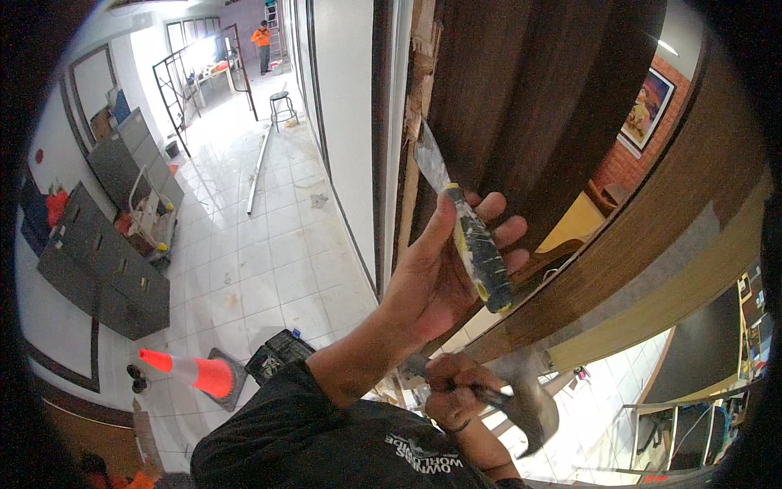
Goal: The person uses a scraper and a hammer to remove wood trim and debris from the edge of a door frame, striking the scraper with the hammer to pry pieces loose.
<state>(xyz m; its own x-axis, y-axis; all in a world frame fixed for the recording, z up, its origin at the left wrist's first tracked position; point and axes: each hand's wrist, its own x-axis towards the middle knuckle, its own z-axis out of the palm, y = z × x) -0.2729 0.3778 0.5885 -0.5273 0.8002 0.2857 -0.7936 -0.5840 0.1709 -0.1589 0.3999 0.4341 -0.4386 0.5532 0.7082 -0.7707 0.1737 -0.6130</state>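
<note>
My left hand point(440, 269) is closed around the black and yellow handle of a putty knife point(481, 248), its fingers wrapped loosely from the far side. The knife tilts upward, and its whitish-smeared blade reaches the splintered wood strip point(420, 73) along the edge of the dark panel; whether the tip presses in or only touches, I cannot tell. Lower down, close to my body, my right hand point(460, 391) grips the dark handle of a hammer point(533, 411). The hammer's head hangs to the right of that hand, slightly blurred.
Dark brown wood panelling point(521, 98) stands right of the strip, a white wall point(346, 122) left of it. On the tiled floor are an orange traffic cone point(195, 372), a black toolbox point(277, 354), a long pole point(261, 167) and a stool point(281, 102). Grey cabinets point(106, 261) line the left; a person point(262, 45) stands far off.
</note>
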